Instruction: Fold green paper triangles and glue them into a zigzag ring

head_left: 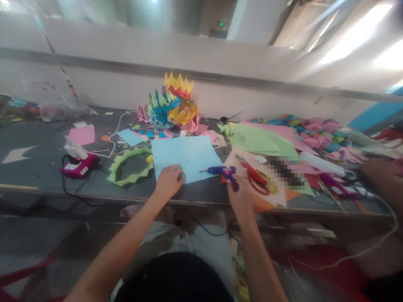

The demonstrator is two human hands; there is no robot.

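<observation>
My left hand (169, 180) rests with curled fingers on the near left corner of a light blue paper sheet (185, 156) lying on the dark table (37, 167). My right hand (239, 196) grips the handle of a blue glue gun (222, 170), whose nozzle points left over the sheet's right edge. A green spiky paper ring (129, 167) lies just left of the sheet. Behind the sheet stands a stacked multicoloured paper crown model (173, 105).
Red-handled scissors (253, 176) lie right of the glue gun on pink and green paper sheets (261, 140). A pink glue gun stand with a black cable (78, 165) sits at the left. Another person's hand (378, 176) works at the far right among paper flowers (315, 132).
</observation>
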